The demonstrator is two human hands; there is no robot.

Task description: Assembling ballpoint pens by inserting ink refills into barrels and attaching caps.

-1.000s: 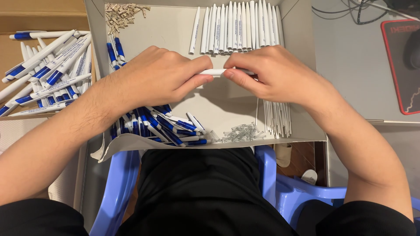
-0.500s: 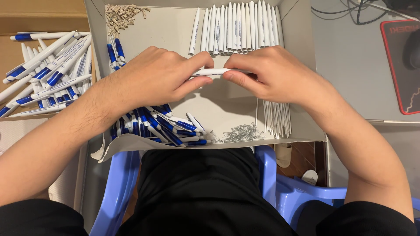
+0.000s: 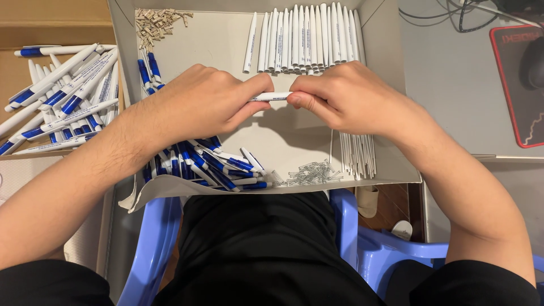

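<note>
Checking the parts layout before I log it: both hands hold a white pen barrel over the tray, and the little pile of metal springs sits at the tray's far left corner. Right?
Not quite. The head view shows the springs at the tray's near edge, by the lap. The far left corner holds small tan pieces. Both the left hand and right hand do hold the white pen barrel.

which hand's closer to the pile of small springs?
Right. The right hand is above the springs, slightly to their right; the left hand sits farther off, up and to their left.
</note>
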